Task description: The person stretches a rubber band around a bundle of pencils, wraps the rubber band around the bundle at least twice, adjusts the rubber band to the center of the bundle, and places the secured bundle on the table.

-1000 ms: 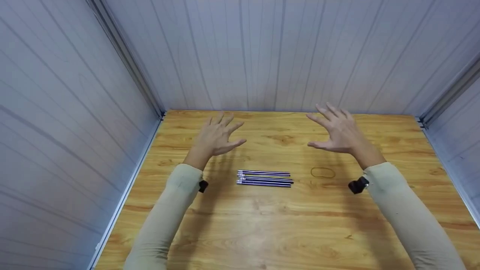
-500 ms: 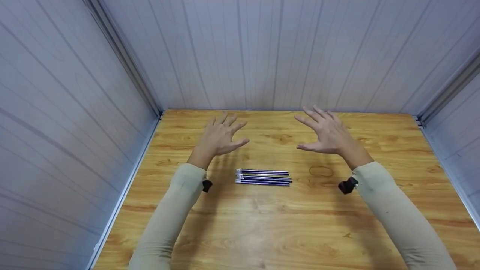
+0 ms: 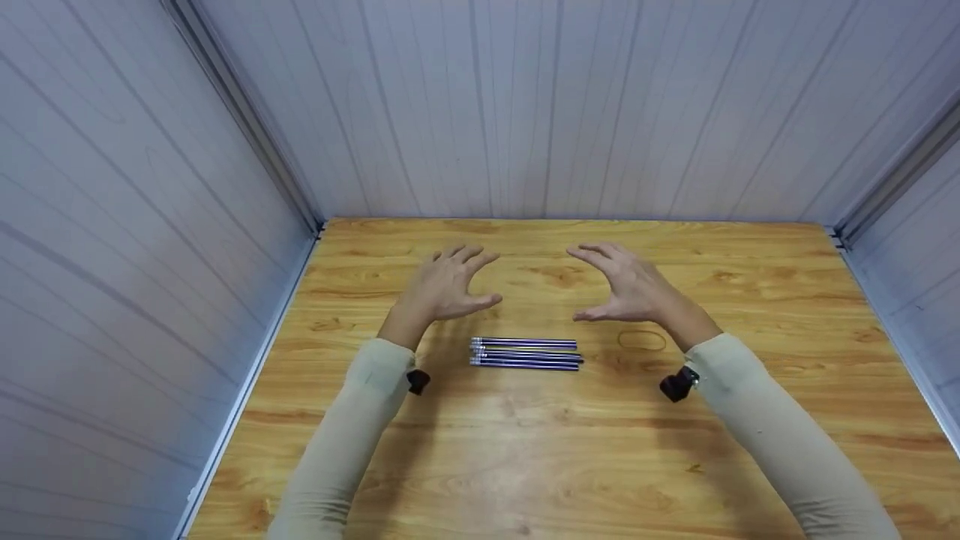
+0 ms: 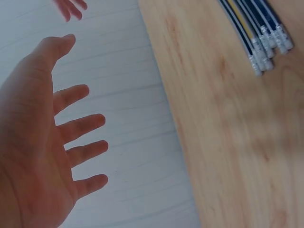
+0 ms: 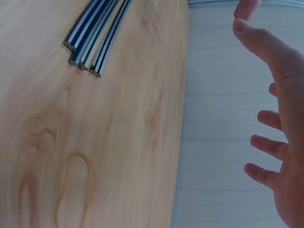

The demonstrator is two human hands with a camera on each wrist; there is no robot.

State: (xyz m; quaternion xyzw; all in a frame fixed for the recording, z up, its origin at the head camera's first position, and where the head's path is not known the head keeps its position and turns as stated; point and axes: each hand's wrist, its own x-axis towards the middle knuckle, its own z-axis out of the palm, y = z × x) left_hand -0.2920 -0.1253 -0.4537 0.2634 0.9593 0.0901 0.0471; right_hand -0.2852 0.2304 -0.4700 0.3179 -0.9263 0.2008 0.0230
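Note:
Several dark blue-and-silver striped pencils [image 3: 525, 354] lie side by side on the wooden table, their white eraser ends [image 4: 268, 50] to the left. A thin yellowish rubber band [image 3: 642, 340] rests in a loose loop to the right of them. Above the table, up and left of the pencils, hovers my left hand [image 3: 448, 286], thumb and fingers spread apart, holding nothing. My right hand [image 3: 626, 285] is held in the air beyond the rubber band, its fingers likewise spread and nothing in it. Neither hand touches the pencils or the band.
The wooden tabletop [image 3: 510, 457] meets a pale panelled wall [image 3: 517, 112] at the back. Similar walls rise at the left [image 3: 127, 285] and right [image 3: 915, 247]. A small black camera [image 3: 679, 384] sits at my right wrist, and another [image 3: 418, 382] at my left.
Both hands have come lower and nearer to me. The right hand has also moved clearly left, and the left hand slightly right. Pencils and rubber band lie as before.

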